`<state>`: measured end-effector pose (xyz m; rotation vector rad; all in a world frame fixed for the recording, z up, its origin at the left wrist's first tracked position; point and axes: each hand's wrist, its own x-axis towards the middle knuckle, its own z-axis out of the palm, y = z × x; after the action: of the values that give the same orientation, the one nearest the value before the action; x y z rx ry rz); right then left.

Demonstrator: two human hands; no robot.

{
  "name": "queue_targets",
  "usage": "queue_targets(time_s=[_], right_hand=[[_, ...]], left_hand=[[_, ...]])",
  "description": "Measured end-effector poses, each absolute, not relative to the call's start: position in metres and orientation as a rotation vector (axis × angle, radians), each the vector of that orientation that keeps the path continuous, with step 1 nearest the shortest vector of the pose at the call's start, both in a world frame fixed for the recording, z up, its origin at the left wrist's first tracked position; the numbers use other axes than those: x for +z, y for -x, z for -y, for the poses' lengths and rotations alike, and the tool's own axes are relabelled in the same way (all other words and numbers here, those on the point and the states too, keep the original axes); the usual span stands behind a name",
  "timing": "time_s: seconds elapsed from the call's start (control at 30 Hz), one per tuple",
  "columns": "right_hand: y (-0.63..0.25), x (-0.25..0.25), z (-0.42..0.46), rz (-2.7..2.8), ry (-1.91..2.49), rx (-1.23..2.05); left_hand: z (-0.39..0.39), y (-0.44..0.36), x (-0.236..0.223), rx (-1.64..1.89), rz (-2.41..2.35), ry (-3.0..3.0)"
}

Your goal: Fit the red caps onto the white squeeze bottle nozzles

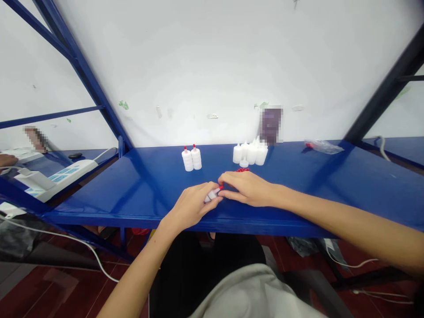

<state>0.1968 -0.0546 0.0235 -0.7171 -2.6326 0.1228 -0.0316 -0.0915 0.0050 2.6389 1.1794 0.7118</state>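
Observation:
My left hand is closed around a small white bottle lying near the front of the blue table. My right hand meets it from the right, fingertips pinched on the bottle's red cap. A few loose red caps show just behind my right hand. Two capped white bottles stand upright behind my hands, to the left. A cluster of several uncapped white bottles stands behind, to the right.
A clear plastic bag lies at the back right by the white wall. A white power strip sits on the neighbouring bench at left, where another person's hand shows. Blue frame struts rise on both sides.

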Motion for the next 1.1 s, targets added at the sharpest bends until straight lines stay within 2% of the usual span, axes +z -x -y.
queue_targets(time_s=[0.13,0.27,0.33,0.53,0.67,0.87,1.1], right_hand=[[-0.196,0.016,0.053,2.706,0.463,0.030],[-0.205,0.024,0.051,2.595,0.546,0.308],[-0.213,0.031,0.047,2.549,0.642,0.337],[-0.238,0.042,0.030,2.665,0.876,0.092],[-0.239,0.038,0.026,2.747,0.857,0.021],[-0.229,0.030,0.030,2.892,0.770,-0.328],[-0.228,0.029,0.030,2.889,0.804,-0.341]], left_hand=[[0.094,0.030,0.007,0.635,-1.124,-2.743],[0.096,0.030,0.008,0.717,-1.206,-2.789],[0.095,0.031,0.007,0.740,-1.247,-2.731],[0.091,0.031,0.003,0.724,-1.286,-2.660],[0.091,0.030,0.004,0.722,-1.289,-2.664],[0.091,0.030,0.004,0.715,-1.300,-2.675],[0.092,0.029,0.005,0.714,-1.284,-2.672]])
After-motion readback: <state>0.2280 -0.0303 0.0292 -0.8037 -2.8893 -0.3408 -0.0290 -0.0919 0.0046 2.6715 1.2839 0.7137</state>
